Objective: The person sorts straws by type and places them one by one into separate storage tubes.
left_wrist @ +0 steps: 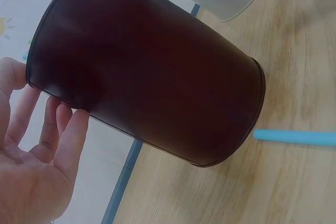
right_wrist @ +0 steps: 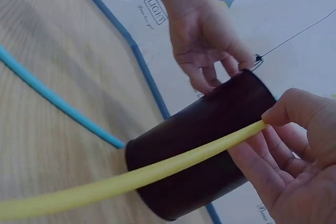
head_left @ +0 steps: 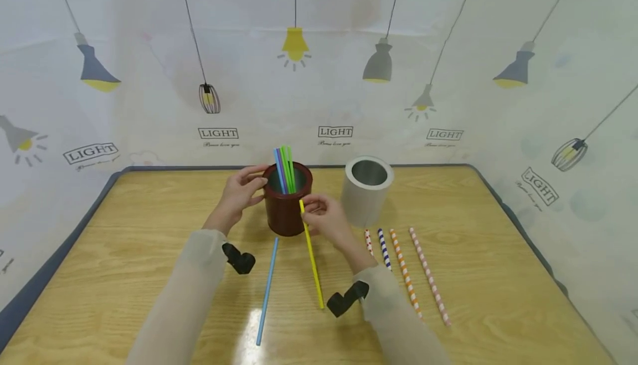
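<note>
The right hand (head_left: 326, 218) pinches a yellow straw (head_left: 312, 257) in its fingers beside the brown cup (head_left: 286, 201), which the left hand (head_left: 238, 194) steadies with spread fingers; the straw's tip may catch the rim and tip the cup.

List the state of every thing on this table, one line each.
Dark red cup: upright, holds blue and green straws.
Grey cup: upright, nothing seen inside.
Yellow straw: top end pinched, lower end near the table.
Blue straw: lying flat.
Four striped straws: lying flat, side by side.
Left hand: fingers touching the dark red cup's rim.
Right hand: pinching the yellow straw.
</note>
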A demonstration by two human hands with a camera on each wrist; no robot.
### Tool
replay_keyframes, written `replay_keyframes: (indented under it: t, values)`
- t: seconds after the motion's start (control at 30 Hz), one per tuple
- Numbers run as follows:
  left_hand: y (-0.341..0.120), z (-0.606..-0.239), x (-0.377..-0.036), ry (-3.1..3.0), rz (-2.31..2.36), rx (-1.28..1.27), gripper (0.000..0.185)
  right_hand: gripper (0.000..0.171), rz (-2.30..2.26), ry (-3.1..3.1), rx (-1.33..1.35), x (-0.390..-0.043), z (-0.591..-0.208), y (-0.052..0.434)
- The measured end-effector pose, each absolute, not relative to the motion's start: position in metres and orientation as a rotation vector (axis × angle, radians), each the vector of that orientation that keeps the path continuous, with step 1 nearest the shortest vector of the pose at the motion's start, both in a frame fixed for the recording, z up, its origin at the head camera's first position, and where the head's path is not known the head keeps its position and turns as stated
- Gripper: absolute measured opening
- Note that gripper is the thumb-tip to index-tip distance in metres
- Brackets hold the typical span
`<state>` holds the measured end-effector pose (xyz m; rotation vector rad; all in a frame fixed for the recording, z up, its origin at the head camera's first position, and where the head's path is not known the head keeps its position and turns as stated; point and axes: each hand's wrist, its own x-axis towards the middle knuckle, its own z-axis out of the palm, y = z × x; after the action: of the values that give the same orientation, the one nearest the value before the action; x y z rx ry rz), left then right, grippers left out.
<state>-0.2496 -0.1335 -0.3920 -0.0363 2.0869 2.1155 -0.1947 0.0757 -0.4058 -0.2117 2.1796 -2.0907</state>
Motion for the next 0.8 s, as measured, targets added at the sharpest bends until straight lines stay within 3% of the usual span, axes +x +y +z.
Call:
replay_keyframes:
  t: [0.8]
  values:
    - [-0.135,-0.393,-0.251,2.095,2.109,-0.016,0.04,0.027,-2.042,2.458,-0.532,-0.244,-0.302,0.088]
